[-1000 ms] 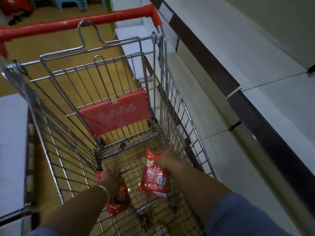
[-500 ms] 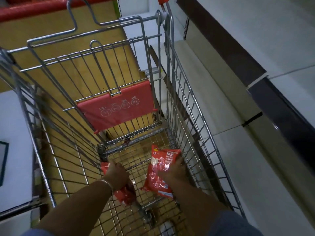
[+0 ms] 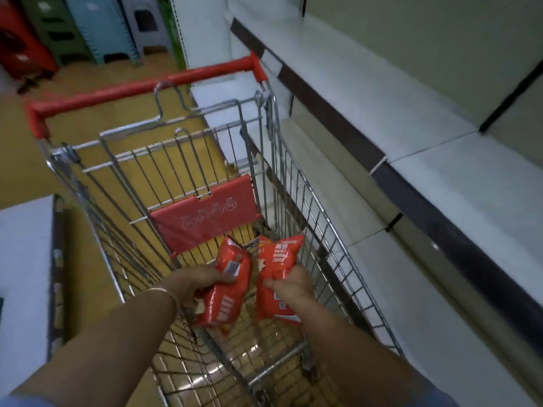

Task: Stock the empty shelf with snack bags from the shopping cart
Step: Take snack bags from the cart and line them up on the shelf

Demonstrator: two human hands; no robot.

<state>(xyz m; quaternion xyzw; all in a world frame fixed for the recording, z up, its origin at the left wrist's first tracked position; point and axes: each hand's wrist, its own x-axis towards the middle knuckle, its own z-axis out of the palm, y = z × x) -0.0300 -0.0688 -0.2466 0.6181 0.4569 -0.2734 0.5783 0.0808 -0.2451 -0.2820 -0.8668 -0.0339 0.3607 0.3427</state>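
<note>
Two hands (image 3: 194, 282) (image 3: 289, 284) each grip a snack bag (image 3: 226, 292) (image 3: 277, 277) inside cart (image 3: 308, 201) beside shelf (image 3: 440, 183).

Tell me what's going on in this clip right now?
A person is restocking from a wire shopping cart. The left hand grips one red snack bag and the right hand grips another red snack bag, both held inside the basket above its floor. The white shelf to the right has nothing on the part that shows, so neither bag has been placed yet.
</note>
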